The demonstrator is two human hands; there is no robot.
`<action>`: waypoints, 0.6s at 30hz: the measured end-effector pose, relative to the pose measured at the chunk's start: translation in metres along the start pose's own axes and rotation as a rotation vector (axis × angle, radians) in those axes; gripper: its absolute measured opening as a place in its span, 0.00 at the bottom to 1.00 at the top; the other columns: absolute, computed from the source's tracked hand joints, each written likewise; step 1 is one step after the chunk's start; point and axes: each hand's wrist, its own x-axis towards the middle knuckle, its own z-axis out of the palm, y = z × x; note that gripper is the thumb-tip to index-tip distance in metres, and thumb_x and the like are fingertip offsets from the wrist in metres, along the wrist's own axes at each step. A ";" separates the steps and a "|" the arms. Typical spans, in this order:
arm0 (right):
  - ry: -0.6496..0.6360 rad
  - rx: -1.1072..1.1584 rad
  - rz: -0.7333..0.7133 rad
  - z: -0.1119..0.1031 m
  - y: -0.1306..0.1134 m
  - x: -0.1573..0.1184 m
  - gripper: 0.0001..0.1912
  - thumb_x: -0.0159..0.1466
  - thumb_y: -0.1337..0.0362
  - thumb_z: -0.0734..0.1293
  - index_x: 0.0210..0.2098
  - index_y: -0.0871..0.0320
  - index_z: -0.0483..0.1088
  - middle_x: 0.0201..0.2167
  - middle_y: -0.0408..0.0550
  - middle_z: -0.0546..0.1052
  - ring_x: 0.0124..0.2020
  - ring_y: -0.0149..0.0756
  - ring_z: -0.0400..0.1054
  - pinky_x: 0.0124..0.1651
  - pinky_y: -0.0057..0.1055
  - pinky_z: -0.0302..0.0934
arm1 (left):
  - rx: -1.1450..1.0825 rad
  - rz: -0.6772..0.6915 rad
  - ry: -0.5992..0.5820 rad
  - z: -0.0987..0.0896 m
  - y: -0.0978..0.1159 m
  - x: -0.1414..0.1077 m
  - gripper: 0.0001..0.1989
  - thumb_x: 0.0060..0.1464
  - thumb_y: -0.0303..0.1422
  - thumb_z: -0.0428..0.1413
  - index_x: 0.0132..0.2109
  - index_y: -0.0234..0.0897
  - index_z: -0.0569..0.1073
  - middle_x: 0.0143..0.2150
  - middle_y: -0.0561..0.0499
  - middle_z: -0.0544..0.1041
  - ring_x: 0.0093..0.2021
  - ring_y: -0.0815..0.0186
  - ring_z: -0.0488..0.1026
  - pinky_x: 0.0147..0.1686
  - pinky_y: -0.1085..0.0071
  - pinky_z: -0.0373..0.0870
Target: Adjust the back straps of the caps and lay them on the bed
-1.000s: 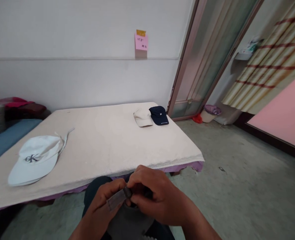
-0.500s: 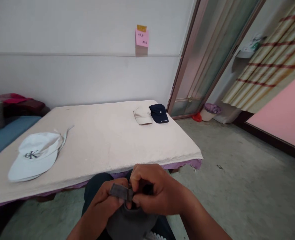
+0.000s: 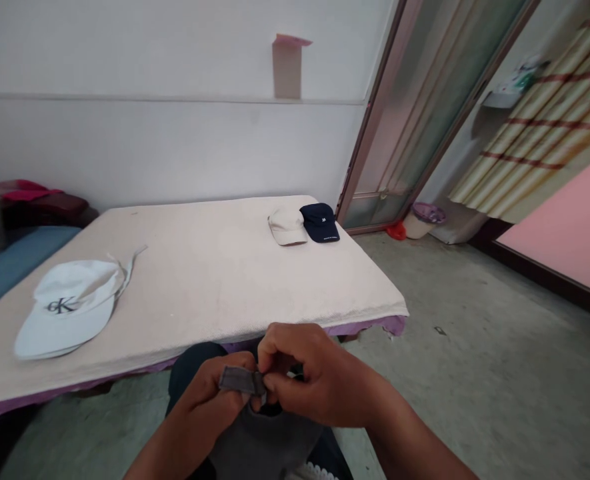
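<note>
A dark grey cap (image 3: 269, 443) rests in my lap, its back opening turned up toward me. My left hand (image 3: 215, 400) is closed on the cap's strap (image 3: 239, 380), whose loose end sticks out over the fingers. Thumb and forefinger of my right hand (image 3: 309, 380) pinch the strap by its small buckle, right beside the left fingertips. Those fingers partly hide the buckle. On the bed to the left lies a white cap (image 3: 69, 307) with black letters and a dangling strap. A cream cap (image 3: 287, 227) and a navy cap (image 3: 319, 222) sit side by side at the far right.
The bed (image 3: 199, 267) has a pale cover with a purple edge below. A pink note (image 3: 292, 41) sticks out from the wall. Dark red bundles (image 3: 45, 207) lie at left. A bin (image 3: 421, 220) stands on the concrete floor near the glass door (image 3: 399, 133).
The view has tilted slightly downward and the wall note has flipped up. Both hands keep their hold on the strap, with only a slight shift of the fingers at the buckle.
</note>
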 end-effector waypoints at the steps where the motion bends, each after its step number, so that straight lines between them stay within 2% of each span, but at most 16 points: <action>1: -0.021 -0.064 0.001 -0.002 -0.001 0.002 0.08 0.55 0.76 0.63 0.31 0.57 0.67 0.25 0.38 0.72 0.26 0.26 0.66 0.27 0.21 0.57 | 0.016 0.001 -0.023 0.000 0.001 0.000 0.08 0.48 0.28 0.50 0.24 0.38 0.68 0.23 0.53 0.69 0.27 0.66 0.64 0.29 0.72 0.60; 5: -0.079 -0.182 -0.019 -0.007 -0.001 0.008 0.07 0.50 0.76 0.64 0.26 0.58 0.65 0.22 0.36 0.68 0.22 0.24 0.61 0.23 0.19 0.52 | 0.037 -0.026 -0.025 0.002 0.000 0.001 0.08 0.48 0.29 0.49 0.24 0.38 0.68 0.23 0.53 0.68 0.27 0.67 0.63 0.29 0.72 0.59; 8: -0.126 -0.093 -0.011 -0.009 0.004 0.011 0.07 0.49 0.74 0.64 0.27 0.58 0.65 0.22 0.37 0.68 0.22 0.24 0.61 0.23 0.19 0.52 | -0.005 -0.062 -0.002 0.002 -0.001 0.000 0.07 0.48 0.29 0.50 0.24 0.37 0.69 0.23 0.54 0.67 0.27 0.67 0.62 0.28 0.73 0.59; 10: -0.182 0.066 0.008 -0.007 0.012 0.011 0.07 0.51 0.74 0.65 0.29 0.58 0.65 0.23 0.39 0.69 0.23 0.26 0.65 0.24 0.20 0.56 | -0.076 -0.063 0.010 0.003 -0.002 -0.001 0.07 0.47 0.29 0.51 0.24 0.37 0.70 0.23 0.53 0.69 0.27 0.67 0.64 0.28 0.73 0.59; 13: -0.246 0.455 0.044 0.000 0.029 0.011 0.06 0.56 0.70 0.66 0.31 0.58 0.63 0.23 0.41 0.70 0.22 0.28 0.69 0.24 0.23 0.62 | -0.232 -0.035 -0.039 0.006 -0.003 0.000 0.08 0.49 0.30 0.51 0.25 0.37 0.72 0.26 0.51 0.75 0.31 0.65 0.68 0.33 0.72 0.62; 15: -0.241 0.692 0.048 0.007 0.041 0.011 0.08 0.57 0.65 0.68 0.31 0.58 0.62 0.23 0.41 0.71 0.21 0.28 0.69 0.23 0.24 0.63 | -0.316 -0.032 -0.080 0.008 -0.004 0.001 0.09 0.50 0.30 0.50 0.26 0.37 0.72 0.28 0.49 0.77 0.34 0.62 0.70 0.35 0.71 0.63; 18: -0.202 0.849 0.039 0.015 0.051 0.011 0.13 0.57 0.61 0.70 0.32 0.59 0.62 0.24 0.43 0.72 0.20 0.27 0.69 0.22 0.24 0.64 | -0.376 -0.042 -0.060 0.009 -0.006 0.001 0.09 0.51 0.30 0.50 0.25 0.37 0.71 0.30 0.47 0.79 0.36 0.61 0.71 0.36 0.70 0.64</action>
